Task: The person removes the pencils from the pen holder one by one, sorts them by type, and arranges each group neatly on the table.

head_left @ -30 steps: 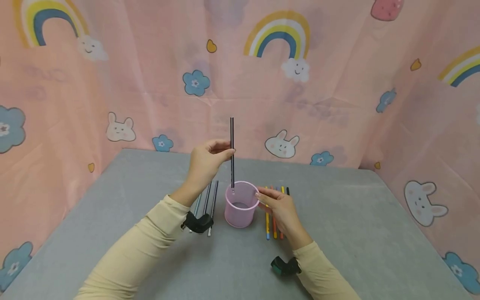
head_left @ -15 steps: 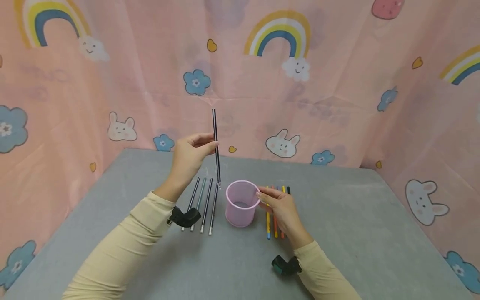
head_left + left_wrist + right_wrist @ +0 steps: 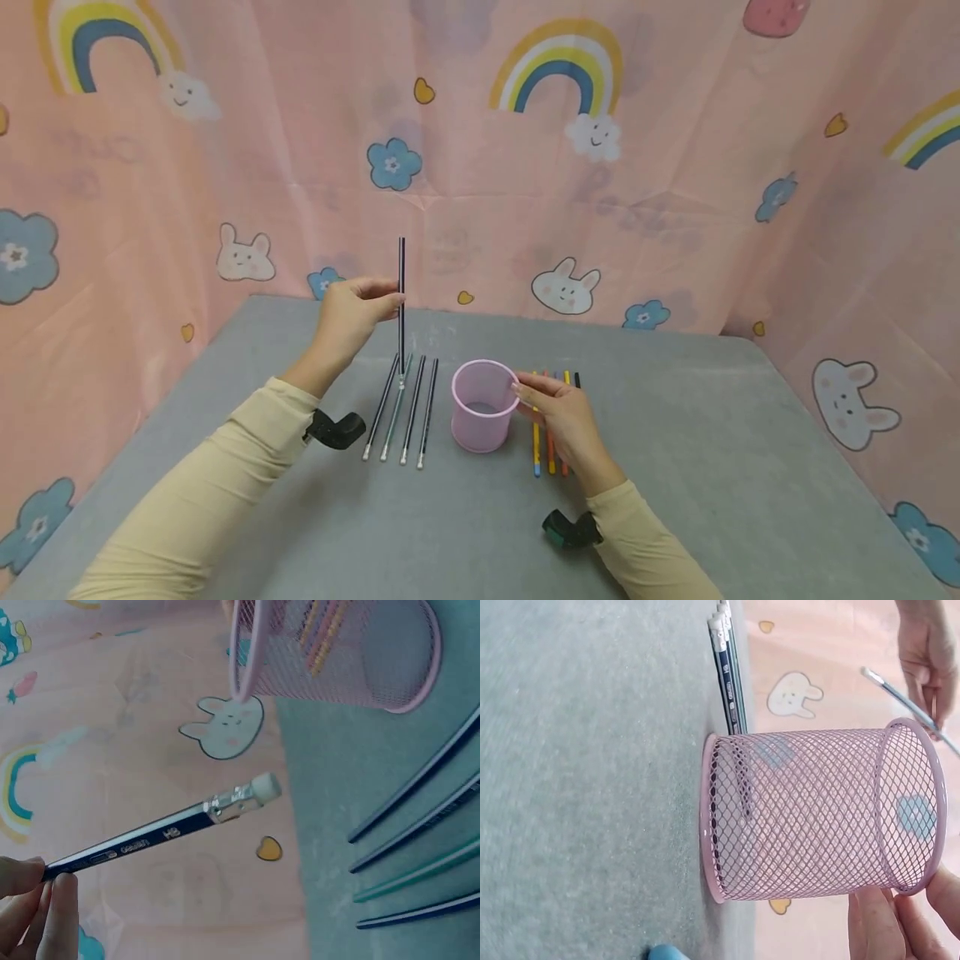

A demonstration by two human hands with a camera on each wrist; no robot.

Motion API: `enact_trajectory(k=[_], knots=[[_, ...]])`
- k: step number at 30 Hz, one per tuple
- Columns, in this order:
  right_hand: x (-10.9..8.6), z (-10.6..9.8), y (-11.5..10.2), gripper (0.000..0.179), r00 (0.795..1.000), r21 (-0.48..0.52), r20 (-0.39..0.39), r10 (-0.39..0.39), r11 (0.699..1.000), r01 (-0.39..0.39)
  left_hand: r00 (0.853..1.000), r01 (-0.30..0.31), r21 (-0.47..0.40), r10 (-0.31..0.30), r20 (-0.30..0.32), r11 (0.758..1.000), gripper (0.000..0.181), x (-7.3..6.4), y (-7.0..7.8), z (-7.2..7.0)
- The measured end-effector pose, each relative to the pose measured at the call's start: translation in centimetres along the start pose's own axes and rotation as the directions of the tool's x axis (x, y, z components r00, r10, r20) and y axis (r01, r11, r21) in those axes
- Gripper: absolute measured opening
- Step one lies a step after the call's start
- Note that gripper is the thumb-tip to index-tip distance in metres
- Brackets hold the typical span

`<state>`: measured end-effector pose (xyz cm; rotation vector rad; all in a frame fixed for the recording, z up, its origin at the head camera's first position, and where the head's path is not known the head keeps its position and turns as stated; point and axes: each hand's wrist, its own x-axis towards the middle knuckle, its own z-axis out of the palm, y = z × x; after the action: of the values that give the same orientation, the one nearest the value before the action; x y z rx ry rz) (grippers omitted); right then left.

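Observation:
In the head view my left hand (image 3: 348,321) pinches a dark blue striped pencil (image 3: 402,308) upright above a row of pencils, its eraser end down. The left wrist view shows the pencil (image 3: 142,838) with a white eraser, a metal ferrule and "HB" lettering, held between thumb and fingers. My right hand (image 3: 558,417) grips the rim of a pink mesh pencil cup (image 3: 480,429), which stands upright on the table. In the right wrist view, fingers and thumb lie at the rim of the cup (image 3: 810,814); no pencil shows inside it.
Several pencils (image 3: 413,412), dark ones and a green one, lie side by side left of the cup. Several coloured pens or pencils (image 3: 536,446) lie right of it, partly behind my right hand. A pink patterned cloth (image 3: 465,167) hangs behind the grey table (image 3: 697,467).
My left hand has carried the pencil leftward from above the cup's rim to over the pencil row. The right hand stays at the cup, which has not moved.

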<state>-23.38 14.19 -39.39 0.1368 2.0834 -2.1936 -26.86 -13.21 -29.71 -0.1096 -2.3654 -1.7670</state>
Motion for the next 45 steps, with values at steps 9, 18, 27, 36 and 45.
enact_trajectory(k=[9, 18, 27, 36, 45], knots=[[0.2, 0.3, 0.0, 0.036, 1.0, -0.006, 0.014, -0.019, 1.0, 0.019, 0.988, 0.14, 0.068, -0.144, 0.056, 0.988, 0.032, 0.6, -2.4, -1.3], [0.0, 0.0, 0.2, 0.037, 1.0, 0.007, 0.005, -0.003, 1.0, 0.003, 0.967, 0.208, 0.178, -0.229, 0.107, 0.962, 0.032, 0.7, -5.5, -1.6], [-0.1, 0.0, 0.0, 0.036, 1.0, 0.006, -0.001, -0.004, 1.0, 0.004, 0.927, 0.288, 0.311, -0.345, 0.146, 0.906, 0.031, 1.0, -8.2, -2.0], [-0.1, 0.1, 0.0, 0.038, 1.0, 0.014, 0.013, -0.014, 1.0, 0.014, 0.898, 0.368, 0.323, -0.423, 0.119, 0.872, 0.026, 0.9, -10.0, -1.8], [-0.1, 0.2, 0.1, 0.037, 1.0, 0.009, 0.011, -0.014, 1.0, 0.014, 0.889, 0.391, 0.32, -0.444, 0.113, 0.863, 0.021, 0.3, -11.3, -1.6]])
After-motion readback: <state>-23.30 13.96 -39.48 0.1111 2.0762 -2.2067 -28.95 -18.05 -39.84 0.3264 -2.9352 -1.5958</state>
